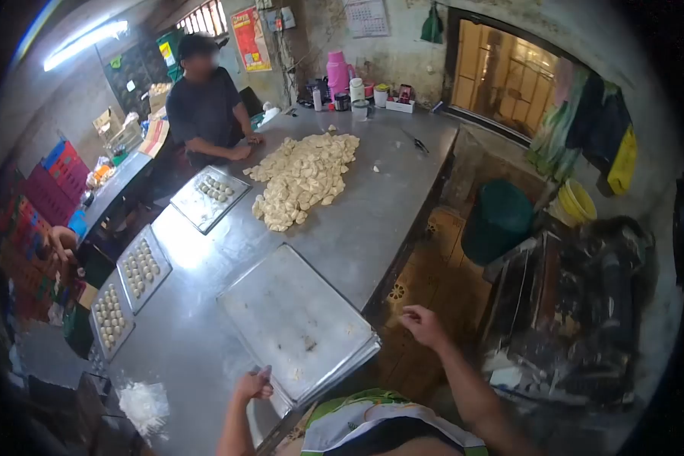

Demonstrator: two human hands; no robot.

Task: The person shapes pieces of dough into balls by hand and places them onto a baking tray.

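A stack of metal trays (292,311) lies on the steel table in front of me, its top tray bare but for some crumbs. My left hand (255,384) is at the tray's near left edge, fingers partly curled and apart; whether it touches the rim I cannot tell. Over the floor, right of the trays, my right hand (424,325) hangs in the air with its fingers apart and nothing in them. Beyond the trays a large heap of dough pieces (304,178) covers part of the table. Another tray (210,199) holds small dough balls.
A person (209,106) stands at the table's far left side. Two trays of dough balls (143,270) (111,321) lie at the left edge, with white flour (144,403) nearer. A green bin (498,220) and machinery (570,311) stand right. Scissors (416,142) lie far right.
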